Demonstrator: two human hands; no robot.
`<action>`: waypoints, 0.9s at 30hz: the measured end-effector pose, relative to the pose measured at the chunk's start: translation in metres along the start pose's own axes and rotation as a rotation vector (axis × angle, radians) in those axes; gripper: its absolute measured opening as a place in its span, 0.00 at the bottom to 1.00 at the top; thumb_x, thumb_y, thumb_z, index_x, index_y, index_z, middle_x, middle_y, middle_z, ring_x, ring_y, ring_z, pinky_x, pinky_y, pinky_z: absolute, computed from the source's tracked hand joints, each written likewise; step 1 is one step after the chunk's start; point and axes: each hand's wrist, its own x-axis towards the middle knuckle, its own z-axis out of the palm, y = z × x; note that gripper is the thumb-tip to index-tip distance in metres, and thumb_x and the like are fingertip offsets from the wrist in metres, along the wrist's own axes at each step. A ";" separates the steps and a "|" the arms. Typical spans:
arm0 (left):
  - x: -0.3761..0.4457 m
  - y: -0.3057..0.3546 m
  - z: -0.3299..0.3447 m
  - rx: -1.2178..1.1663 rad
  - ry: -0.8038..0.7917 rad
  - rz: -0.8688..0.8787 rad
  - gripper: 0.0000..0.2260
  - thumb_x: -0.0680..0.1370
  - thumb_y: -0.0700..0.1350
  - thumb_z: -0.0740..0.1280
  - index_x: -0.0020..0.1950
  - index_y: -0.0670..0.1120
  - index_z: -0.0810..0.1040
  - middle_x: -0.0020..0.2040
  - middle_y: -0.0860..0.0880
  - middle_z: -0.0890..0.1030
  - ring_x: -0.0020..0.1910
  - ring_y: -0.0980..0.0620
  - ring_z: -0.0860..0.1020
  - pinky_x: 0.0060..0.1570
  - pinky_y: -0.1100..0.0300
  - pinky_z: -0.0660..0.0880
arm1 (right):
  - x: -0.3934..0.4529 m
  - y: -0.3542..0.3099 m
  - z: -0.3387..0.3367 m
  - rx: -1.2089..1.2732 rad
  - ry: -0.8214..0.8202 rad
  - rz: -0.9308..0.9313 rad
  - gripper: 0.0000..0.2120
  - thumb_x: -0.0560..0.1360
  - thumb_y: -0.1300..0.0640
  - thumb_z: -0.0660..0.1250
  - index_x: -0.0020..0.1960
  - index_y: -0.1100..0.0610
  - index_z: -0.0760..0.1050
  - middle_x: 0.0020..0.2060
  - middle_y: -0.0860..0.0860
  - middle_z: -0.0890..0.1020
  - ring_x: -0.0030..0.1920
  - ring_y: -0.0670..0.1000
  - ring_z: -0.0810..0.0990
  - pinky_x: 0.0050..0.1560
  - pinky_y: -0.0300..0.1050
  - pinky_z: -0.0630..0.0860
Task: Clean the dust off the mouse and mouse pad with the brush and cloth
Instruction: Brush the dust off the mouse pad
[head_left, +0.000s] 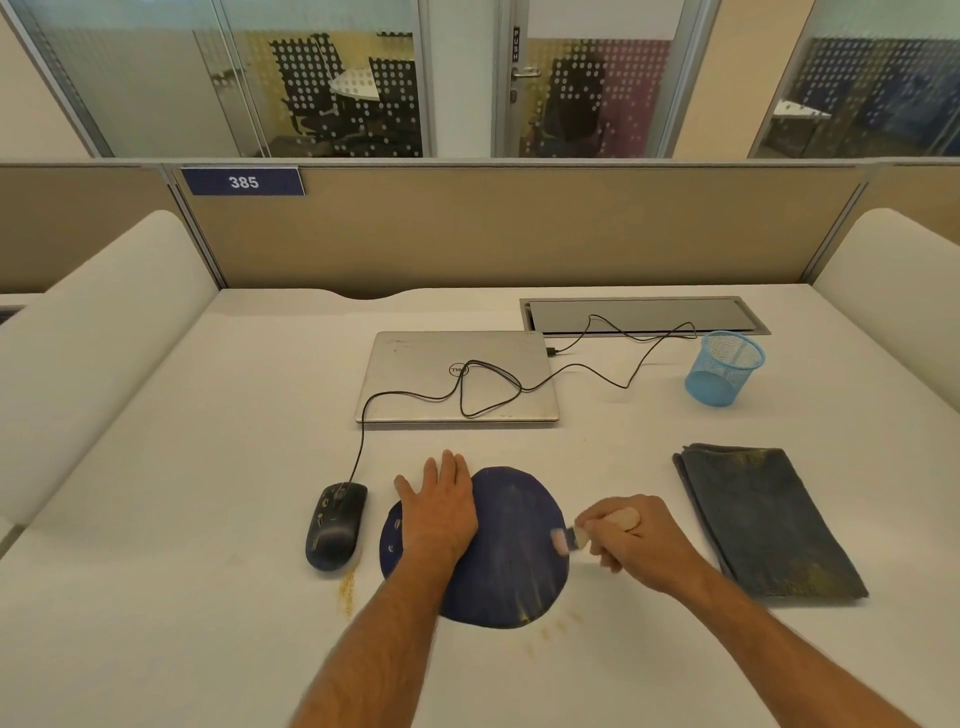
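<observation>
Round dark-blue fabric mouse pad (511, 551) lying near the front middle of the white desk (208, 467), pinned flat under the left hand (439, 506), fingers straight and together, palm pressing down on the pad's left part. Small pale-handled brush (571, 538) gripped in the right hand (631, 540), fingers curled round the handle, bristles at the pad's right edge and blurred. Pad apparently mid-brushing: faint pale streaks across the middle, a few yellowish specks near the left rim and the bottom edge, so judged only partly done. Yellowish dust scattered on the desk just below the pad and beside the black corded computer mouse (335, 525), which sits just left of the pad with pale flecks on its shell; likely not cleaned yet. Folded dark grey cloth (769, 522) to the right, well apart from the pad, untouched, dusted yellow in patches; wiping step seemingly still ahead.

Counted: one pad, one mouse, one brush, one cloth, two hands. Further back, one closed silver laptop (415, 379) with the mouse cable (488, 389) looped over it, one light-blue mesh cup (724, 369), one grey cable hatch (644, 314).
</observation>
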 end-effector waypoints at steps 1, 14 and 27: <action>0.000 0.000 -0.001 0.000 0.000 0.001 0.27 0.84 0.52 0.53 0.80 0.47 0.48 0.81 0.45 0.51 0.79 0.41 0.53 0.71 0.32 0.54 | 0.001 0.000 0.001 -0.025 0.024 -0.007 0.10 0.78 0.60 0.64 0.44 0.56 0.85 0.33 0.47 0.84 0.33 0.49 0.82 0.32 0.37 0.77; 0.000 0.000 -0.002 -0.002 -0.012 0.000 0.27 0.84 0.53 0.53 0.80 0.47 0.46 0.81 0.46 0.49 0.79 0.41 0.51 0.72 0.32 0.53 | 0.000 -0.004 0.012 0.022 -0.180 0.079 0.10 0.73 0.59 0.66 0.37 0.57 0.84 0.28 0.54 0.83 0.28 0.52 0.80 0.30 0.43 0.79; 0.001 0.000 -0.001 -0.020 -0.013 0.002 0.27 0.84 0.52 0.53 0.80 0.47 0.46 0.81 0.45 0.49 0.79 0.40 0.51 0.72 0.32 0.52 | 0.004 -0.004 0.013 0.147 -0.140 0.065 0.11 0.75 0.63 0.66 0.39 0.58 0.85 0.28 0.55 0.82 0.27 0.51 0.79 0.28 0.41 0.77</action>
